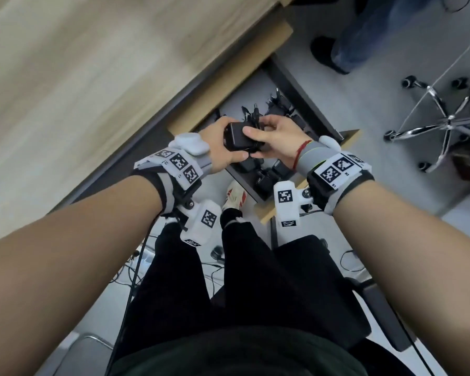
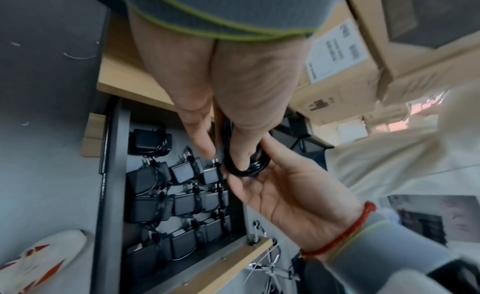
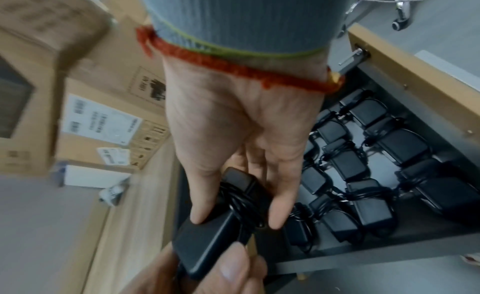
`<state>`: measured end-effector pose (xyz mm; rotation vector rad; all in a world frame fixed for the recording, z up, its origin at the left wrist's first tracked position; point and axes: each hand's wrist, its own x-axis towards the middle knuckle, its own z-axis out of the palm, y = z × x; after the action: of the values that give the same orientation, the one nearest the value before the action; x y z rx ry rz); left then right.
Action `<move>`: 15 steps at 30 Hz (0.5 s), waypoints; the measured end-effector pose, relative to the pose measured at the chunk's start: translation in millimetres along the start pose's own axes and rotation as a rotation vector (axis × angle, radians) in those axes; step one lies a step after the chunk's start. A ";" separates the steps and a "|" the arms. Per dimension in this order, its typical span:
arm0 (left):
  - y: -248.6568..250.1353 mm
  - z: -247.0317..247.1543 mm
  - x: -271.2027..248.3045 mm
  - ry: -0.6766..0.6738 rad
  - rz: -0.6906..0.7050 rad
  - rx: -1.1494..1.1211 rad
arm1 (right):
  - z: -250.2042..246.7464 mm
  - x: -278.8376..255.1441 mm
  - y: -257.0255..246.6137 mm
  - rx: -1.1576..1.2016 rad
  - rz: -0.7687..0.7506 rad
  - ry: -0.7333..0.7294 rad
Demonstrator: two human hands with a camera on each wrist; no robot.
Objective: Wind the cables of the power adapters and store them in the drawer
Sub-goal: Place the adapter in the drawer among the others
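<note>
Black plastic is gripped between both hands: a power adapter is held just above the open drawer, near its middle. The left hand is wrapped round one end of the block, its thumb pressed to the block's edge in the right wrist view. The right hand is set over the other end, its thumb pressed on the flat face and its fingers curled beneath, pinching the wound cable against the body. The cable is seen as a tight coil of several loops around the block. Wound adapters are already laid in rows across the drawer floor, toward its front edge.

Winding is judged nearly finished. The loose end must next be tucked or secured so the coil holds, and the adapter then lowered into a bare patch of the drawer floor beside the rows.
</note>
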<state>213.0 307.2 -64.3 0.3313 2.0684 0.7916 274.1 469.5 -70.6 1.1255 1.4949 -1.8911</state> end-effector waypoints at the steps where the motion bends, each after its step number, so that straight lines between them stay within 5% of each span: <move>1: -6.8 5.5 4.2 -0.008 -0.017 -0.008 | -3.5 8.5 4.0 -0.029 0.008 0.001; 15: -92.4 55.3 71.6 -0.144 -0.266 0.233 | -27.5 170.3 26.2 -0.771 -0.129 0.327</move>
<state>221.0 295.4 -192.8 0.2265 2.0176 0.3585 209.5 508.3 -228.0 0.9867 2.2407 -1.0250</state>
